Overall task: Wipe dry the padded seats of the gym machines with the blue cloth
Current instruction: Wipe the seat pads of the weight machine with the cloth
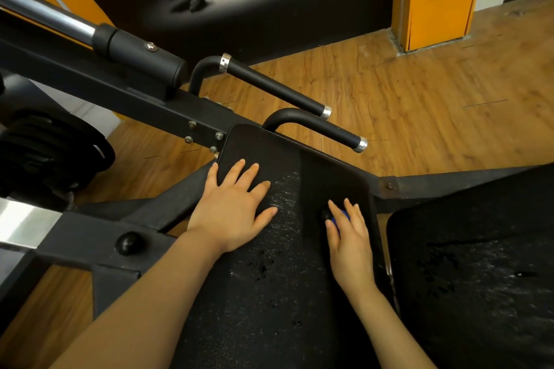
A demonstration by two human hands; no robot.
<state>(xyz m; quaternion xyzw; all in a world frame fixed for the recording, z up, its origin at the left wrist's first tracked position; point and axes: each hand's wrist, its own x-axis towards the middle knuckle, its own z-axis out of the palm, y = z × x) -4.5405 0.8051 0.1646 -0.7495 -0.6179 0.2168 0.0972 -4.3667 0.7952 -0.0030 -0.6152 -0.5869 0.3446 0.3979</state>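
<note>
On the near padded seat [269,263]: left hand [230,213] flat, fingers spread, bracing the pad. Right hand [349,237] presses the blue cloth [344,216], fingers straight and close together; cloth almost hidden beneath them. Risk, as judged: so small a cloth may skip the glistening wet patch between the hands, or slip off the right edge. Two black handles [299,99] jut beyond the far end; a second wet-looking pad [479,263] lies right.

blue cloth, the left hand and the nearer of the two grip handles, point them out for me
blue cloth [344,216], head view, the bit showing under the right hand's fingers
left hand [230,213], head view, back of the hand
nearer grip handle [326,128], head view, middle of its black sleeve
</note>
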